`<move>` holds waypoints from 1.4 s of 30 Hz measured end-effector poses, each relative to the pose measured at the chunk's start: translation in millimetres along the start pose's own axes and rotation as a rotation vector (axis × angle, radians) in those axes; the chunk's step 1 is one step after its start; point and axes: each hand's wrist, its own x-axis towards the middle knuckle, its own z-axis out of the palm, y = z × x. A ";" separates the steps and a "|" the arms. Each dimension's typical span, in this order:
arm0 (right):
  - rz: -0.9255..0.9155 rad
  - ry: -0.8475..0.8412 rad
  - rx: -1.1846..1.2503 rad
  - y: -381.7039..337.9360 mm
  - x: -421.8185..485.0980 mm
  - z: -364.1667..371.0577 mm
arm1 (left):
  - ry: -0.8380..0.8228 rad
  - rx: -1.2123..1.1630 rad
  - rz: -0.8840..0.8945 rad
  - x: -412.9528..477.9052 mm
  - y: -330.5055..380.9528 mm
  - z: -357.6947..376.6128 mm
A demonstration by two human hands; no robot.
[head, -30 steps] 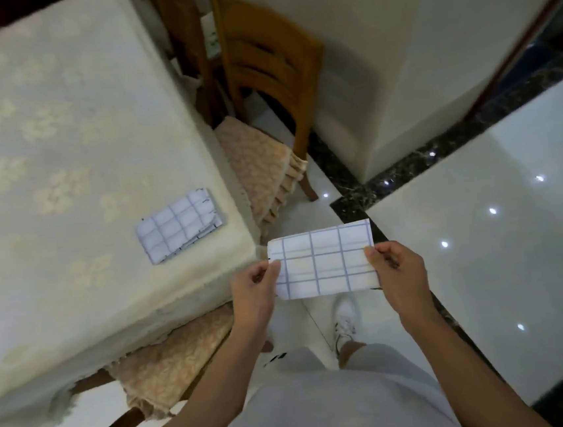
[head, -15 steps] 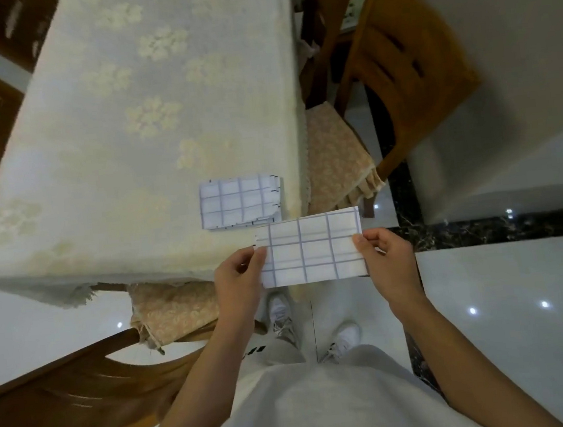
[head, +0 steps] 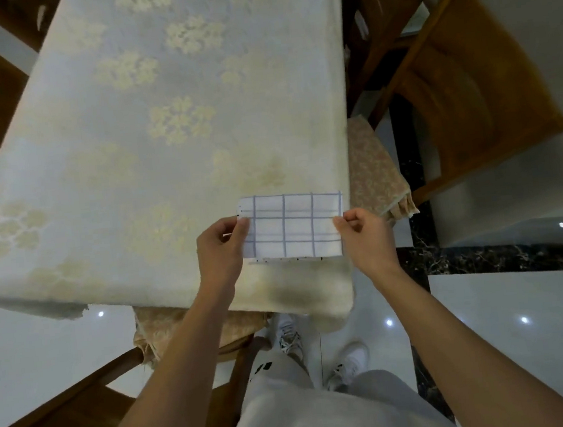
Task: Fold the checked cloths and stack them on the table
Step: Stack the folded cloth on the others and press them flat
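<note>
Both hands hold one folded white cloth with thin purple check lines (head: 293,226) by its short ends. The left hand (head: 220,250) has a pinching grip on the left end, thumb on top and fingers curled under. The right hand (head: 364,231) has the same pinching grip on the right end. The cloth is stretched flat between them, just right of the middle of the frame.

The cloth sits low over the near right corner of the bench (head: 163,138), which is covered with a pale cream cloth that has faint flower shapes on it. A thin strip with small dark specks (head: 288,260) peeks out just under the near edge of the held cloth. I cannot tell if the held cloth is touching what is below it.

Brown wooden chairs stand around the bench. One at the right (head: 468,92) has a tan patterned seat pad (head: 372,170) tucked by the bench edge. Another is at the lower left (head: 70,423).

Below the hands are the person's grey trousers (head: 327,415) and white shoes (head: 349,361) on a shiny white floor (head: 523,310).
</note>
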 end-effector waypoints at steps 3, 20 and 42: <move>0.020 0.009 -0.063 -4.0 24.4 21.1 | -0.012 0.023 -0.026 35.5 -7.1 -0.2; 0.087 0.032 -0.344 18.8 47.9 55.7 | -0.031 0.452 -0.008 66.0 -54.3 1.4; -0.608 -0.303 -1.067 57.6 -9.3 52.9 | -0.581 1.440 0.629 18.9 -84.3 -6.8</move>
